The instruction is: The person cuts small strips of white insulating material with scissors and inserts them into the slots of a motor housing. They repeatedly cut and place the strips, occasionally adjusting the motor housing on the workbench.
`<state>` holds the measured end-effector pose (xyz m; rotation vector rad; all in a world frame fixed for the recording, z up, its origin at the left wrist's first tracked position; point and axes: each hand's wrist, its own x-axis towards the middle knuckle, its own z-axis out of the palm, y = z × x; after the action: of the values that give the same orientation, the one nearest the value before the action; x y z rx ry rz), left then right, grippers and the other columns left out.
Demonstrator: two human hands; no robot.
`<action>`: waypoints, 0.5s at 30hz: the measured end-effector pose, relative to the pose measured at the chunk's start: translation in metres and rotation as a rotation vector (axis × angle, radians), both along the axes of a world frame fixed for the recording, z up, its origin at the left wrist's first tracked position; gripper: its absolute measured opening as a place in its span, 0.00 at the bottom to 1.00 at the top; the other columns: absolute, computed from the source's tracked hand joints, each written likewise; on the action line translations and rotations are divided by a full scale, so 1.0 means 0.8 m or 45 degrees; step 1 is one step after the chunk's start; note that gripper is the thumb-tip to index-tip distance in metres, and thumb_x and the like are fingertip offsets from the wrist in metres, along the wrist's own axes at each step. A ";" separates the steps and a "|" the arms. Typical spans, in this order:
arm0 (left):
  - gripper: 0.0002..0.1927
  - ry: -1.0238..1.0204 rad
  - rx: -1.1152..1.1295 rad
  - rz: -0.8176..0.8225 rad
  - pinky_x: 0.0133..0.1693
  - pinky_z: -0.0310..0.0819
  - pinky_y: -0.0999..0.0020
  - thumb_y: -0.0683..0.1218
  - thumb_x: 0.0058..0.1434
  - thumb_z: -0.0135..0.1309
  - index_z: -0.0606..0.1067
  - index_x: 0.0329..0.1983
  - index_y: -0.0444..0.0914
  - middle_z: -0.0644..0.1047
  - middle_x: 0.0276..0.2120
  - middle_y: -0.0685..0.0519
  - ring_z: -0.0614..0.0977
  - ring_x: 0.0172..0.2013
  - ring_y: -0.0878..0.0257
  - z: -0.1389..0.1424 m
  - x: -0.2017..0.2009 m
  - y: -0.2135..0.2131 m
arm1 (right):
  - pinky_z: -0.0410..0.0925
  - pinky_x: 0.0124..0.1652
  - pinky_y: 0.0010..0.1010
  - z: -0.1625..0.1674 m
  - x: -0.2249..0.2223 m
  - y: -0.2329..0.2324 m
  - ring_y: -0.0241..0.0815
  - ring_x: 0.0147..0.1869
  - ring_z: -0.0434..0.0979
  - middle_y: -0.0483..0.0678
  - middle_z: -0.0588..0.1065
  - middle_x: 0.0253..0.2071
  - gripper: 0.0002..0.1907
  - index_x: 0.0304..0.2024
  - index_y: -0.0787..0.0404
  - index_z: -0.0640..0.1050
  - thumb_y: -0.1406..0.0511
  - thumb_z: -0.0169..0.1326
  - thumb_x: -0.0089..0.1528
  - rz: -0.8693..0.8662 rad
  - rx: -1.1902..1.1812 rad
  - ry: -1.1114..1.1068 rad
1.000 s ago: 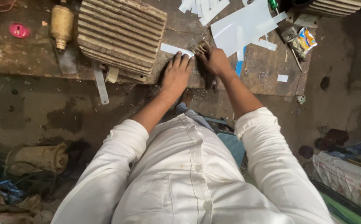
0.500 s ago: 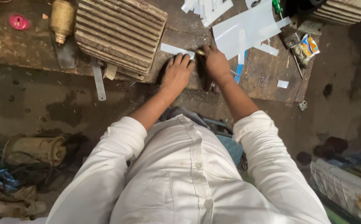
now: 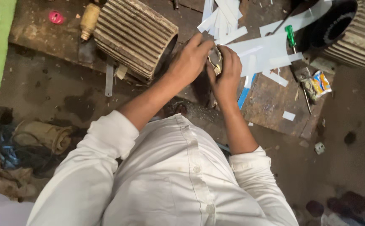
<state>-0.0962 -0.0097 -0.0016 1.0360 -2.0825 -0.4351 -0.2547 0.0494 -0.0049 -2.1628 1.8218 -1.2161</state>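
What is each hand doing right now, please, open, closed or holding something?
Left hand: closed around a small metal tool, shared with the other hand.
Right hand: closed on the same tool, beside the paper strips.

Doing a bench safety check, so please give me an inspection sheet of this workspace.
Surface: worn, stained wooden workbench, dusty.
Job's things: small metal scissors-like tool held between both hands; exact kind unclear.
Clutter: white paper strips, green-handled screwdriver, two ribbed motor housings, brass fitting, pink cap, snack wrapper.
Hands: left hand and right hand together on the tool.
Cables: nothing seen.
Surroundings: dirty floor, rags at left.
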 end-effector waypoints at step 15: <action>0.10 -0.209 -0.068 0.397 0.49 0.74 0.55 0.40 0.70 0.57 0.76 0.53 0.36 0.78 0.45 0.45 0.81 0.45 0.49 0.066 0.113 0.013 | 0.73 0.43 0.38 -0.005 0.056 -0.018 0.51 0.46 0.79 0.52 0.77 0.47 0.16 0.51 0.61 0.79 0.70 0.64 0.61 0.378 0.152 -0.413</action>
<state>-0.0060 0.0004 0.0514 1.3754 -2.0133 -0.1413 -0.2101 0.0351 -0.0092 -1.9460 1.3540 -1.2626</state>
